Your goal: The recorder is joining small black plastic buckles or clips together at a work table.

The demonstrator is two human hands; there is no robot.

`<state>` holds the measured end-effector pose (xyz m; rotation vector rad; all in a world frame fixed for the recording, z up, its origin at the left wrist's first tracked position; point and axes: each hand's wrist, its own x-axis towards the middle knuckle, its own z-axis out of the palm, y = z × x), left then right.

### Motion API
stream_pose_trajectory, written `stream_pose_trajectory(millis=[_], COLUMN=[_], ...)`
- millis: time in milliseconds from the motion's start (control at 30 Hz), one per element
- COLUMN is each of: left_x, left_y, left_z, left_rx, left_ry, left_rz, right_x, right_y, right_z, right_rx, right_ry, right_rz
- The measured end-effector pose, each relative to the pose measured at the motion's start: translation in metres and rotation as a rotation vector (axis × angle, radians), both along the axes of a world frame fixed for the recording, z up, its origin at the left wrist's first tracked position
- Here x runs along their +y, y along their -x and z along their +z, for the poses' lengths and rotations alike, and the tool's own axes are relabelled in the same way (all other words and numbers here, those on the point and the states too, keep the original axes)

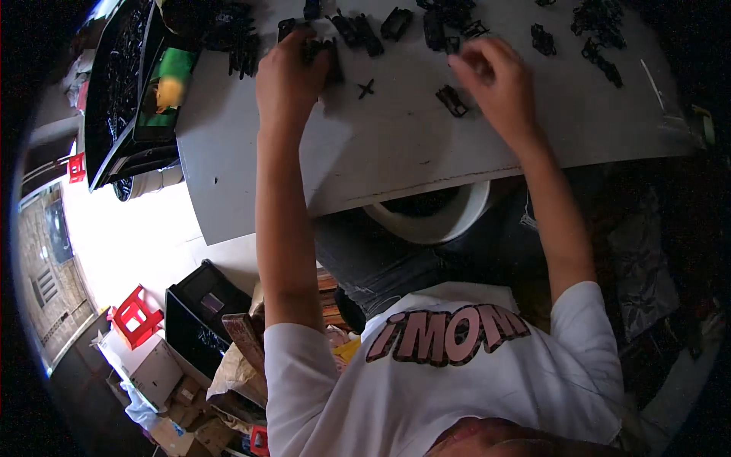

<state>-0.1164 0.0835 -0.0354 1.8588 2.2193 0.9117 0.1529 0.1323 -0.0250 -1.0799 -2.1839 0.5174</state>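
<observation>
So the surface here is a smooth grey tabletop (396,145) filling the upper middle of the frame, with a few dark specks and a worn front edge. The left hand (289,68), top centre-left, has its fingers bent against a dark, blocky plastic part (333,62); can't tell if it's really gripped or just touched. The right hand (493,76), upper right of centre, is blurry with fingers curled in, and I can't tell if anything's pinched in there. Just below and left of it lies a small black open-framed plastic piece (451,100), and between the hands there's a tiny black X-shaped bit (366,89). More black parts are heaped along the top edge. Upper left, a long black plastic tray (114,87) full of dark bits sits beside the table, with a bright green-and-yellow rectangle (173,80) by it. Under the table's front edge, centre frame, is a curved white rim (464,221). Lower left is proper clutter: a red plastic stool (137,318), a black plastic crate (186,331), brown crumpled paper (237,373) and cardboard boxes (217,434), near a glaringly bright floor (122,236).
</observation>
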Motion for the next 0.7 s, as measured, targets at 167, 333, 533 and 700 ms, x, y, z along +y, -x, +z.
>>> stream_pose_trajectory(millis=[167, 333, 533, 700], left_x=[-0.015, -0.040, -0.067, -0.073], left_y=[0.000, -0.017, -0.064, -0.084], left_z=[0.007, 0.025, 0.027, 0.018], left_rx=[-0.169, -0.786, -1.113, -1.099], left_ry=[0.032, -0.087, 0.060, 0.132], left_rz=[0.035, -0.004, -0.108, -0.189], right_x=[0.024, 0.035, -0.005, -0.037], right_y=[0.044, 0.034, -0.041, -0.058], right_z=[0.016, 0.015, -0.018, -0.020], right_rx=[-0.261, 0.134, 0.441, -0.037], right_ry=[-0.098, -0.098, 0.456, -0.016], right_rz=[-0.198, -0.152, -0.074, -0.207])
